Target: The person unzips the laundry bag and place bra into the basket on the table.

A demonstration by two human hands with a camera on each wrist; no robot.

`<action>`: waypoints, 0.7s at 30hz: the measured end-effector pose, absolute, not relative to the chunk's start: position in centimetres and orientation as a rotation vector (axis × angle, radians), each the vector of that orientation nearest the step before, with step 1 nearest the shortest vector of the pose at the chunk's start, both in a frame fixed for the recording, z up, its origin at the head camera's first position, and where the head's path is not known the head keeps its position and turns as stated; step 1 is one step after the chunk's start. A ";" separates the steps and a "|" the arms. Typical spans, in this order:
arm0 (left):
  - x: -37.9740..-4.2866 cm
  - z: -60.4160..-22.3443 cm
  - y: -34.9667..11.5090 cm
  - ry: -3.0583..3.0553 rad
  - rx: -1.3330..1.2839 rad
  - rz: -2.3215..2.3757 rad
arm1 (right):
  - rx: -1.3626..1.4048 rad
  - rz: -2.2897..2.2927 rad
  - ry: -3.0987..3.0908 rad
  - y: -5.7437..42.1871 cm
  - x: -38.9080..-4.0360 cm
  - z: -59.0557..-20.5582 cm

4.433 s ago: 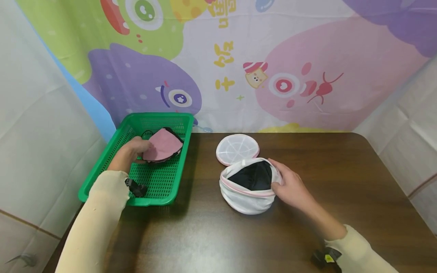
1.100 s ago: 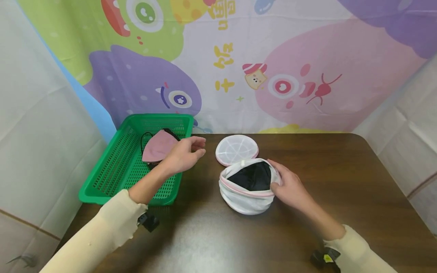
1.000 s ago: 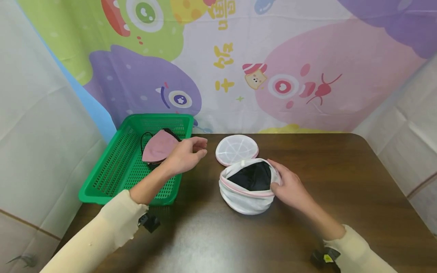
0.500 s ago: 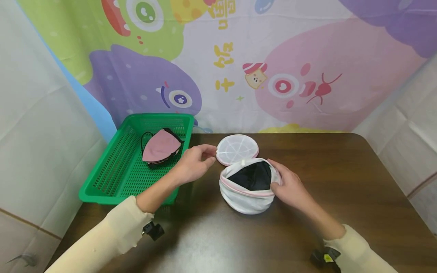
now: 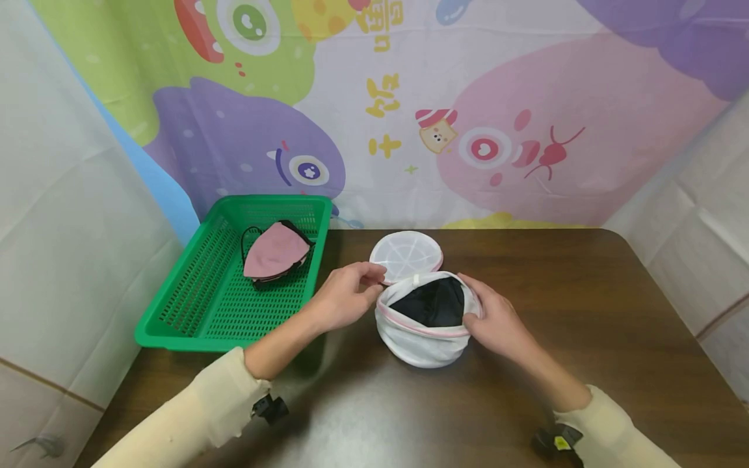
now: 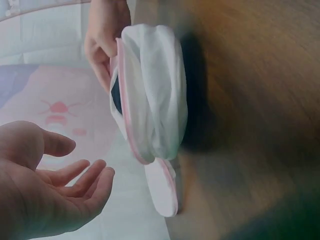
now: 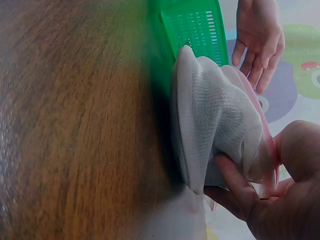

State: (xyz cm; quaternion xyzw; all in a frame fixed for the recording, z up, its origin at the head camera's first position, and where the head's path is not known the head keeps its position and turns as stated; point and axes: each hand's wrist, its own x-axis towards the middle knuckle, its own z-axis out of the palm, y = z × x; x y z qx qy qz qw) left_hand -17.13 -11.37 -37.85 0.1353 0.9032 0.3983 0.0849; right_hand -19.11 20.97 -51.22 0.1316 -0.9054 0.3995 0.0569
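A round white mesh laundry bag (image 5: 424,348) with a pink zipper edge stands on the table, its top unzipped. Black fabric (image 5: 433,302) lies inside it. My right hand (image 5: 497,315) grips the bag's right rim, with fingers on the outer mesh in the right wrist view. The bag's round lid (image 5: 407,250) is folded back behind it, flat and white with spoke-like lines. My left hand (image 5: 345,296) hovers left of the bag, holding nothing; its fingers are loosely bent and its fingertips overlap the lid's near-left edge in the head view.
At the left stands a green perforated plastic basket (image 5: 234,325). A folded pink bra (image 5: 275,250) with black edging and a thin black strap loop lies in it. A cartoon-printed curtain (image 5: 386,188) hangs behind the brown wooden table (image 5: 562,292).
My left hand has let go of the pink bra in the basket, risen over the basket's right side and moved right toward the bag. My right hand keeps its grip on the rim.
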 end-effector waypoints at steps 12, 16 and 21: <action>-16.4 -39.6 -10.2 2.673 0.384 1.263 | 0.397 1.266 -2.756 19.9 -17.6 -48.2; -16.4 -40.0 -9.9 2.667 0.381 1.290 | 0.399 1.264 -2.727 20.2 -18.0 -49.4; -16.6 -40.3 -9.5 2.656 0.403 1.317 | 0.387 1.285 -2.780 19.4 -16.9 -46.8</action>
